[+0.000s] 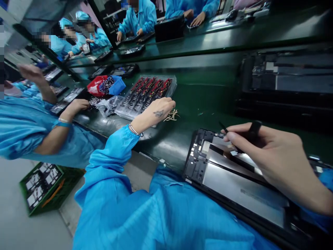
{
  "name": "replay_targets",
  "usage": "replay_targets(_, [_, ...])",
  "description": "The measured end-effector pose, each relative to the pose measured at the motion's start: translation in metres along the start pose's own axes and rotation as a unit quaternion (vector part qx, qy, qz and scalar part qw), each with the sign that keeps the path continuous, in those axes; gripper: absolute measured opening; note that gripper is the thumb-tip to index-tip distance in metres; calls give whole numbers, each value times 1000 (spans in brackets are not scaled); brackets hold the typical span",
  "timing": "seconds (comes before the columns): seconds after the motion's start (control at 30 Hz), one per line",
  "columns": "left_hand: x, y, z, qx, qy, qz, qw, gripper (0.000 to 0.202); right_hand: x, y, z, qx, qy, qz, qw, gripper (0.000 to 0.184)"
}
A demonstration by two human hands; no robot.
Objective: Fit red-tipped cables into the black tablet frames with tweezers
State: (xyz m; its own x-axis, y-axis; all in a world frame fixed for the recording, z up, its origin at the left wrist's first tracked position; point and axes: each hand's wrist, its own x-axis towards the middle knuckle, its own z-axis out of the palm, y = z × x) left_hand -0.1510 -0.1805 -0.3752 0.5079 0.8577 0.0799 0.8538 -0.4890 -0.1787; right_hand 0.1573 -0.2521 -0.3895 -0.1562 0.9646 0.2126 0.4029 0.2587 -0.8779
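Note:
My left hand (159,110) is closed, fingertips together, just past the right edge of a clear plastic tray (121,111) with rows of small red and black parts (148,91). Whatever the fingertips may hold is hidden. Thin tan strips (171,115) lie on the bench beside it. My right hand (275,152) grips thin black tweezers (222,127), their tip pointing left past the top edge of an opened tablet (241,194). The tablet lies tilted at the bench's front edge, with its silver battery and black inner parts exposed. The right hand covers part of its far side.
Left of the tray are a red bin (97,86), a blue bin (117,85) and a plastic bag (110,106). A co-worker's arm (69,113) reaches in there. Another opened device (286,80) lies at the back right. A green crate (49,187) stands on the floor.

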Motion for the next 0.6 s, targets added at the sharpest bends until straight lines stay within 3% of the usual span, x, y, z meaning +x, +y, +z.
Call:
replay_targets(0.1, [-1,16,-4,4,57,-7,998,33,-1,0,1,32,11,33,999,24])
replay_targets(0.2, [5,49,-1,-178,154,3,972,30,-3,-1,5,120,34,83,989,24])
replay_targets(0.27, [11,74,1,-413,128,32,901,32,-4,-2,8,184,47,95,977,25])
replay_targets(0.33, [19,97,0,-615,57,38,785,34,-4,-1,11,223,47,94,969,27])
replay_targets(0.4, [26,112,-6,-728,23,20,685,37,-1,3,11,225,42,87,970,28])
replay_targets(0.43, [30,115,-10,-753,21,15,658,37,1,6,9,214,44,73,973,27])
replay_targets(0.47, [34,116,-15,-758,19,18,651,37,4,7,6,195,49,52,978,27])
replay_targets(0.5, [37,115,-20,-749,13,28,661,36,7,9,2,171,55,24,983,28])
replay_targets(0.6, [47,105,-35,-658,-45,85,747,33,16,6,-12,95,56,-54,992,28])
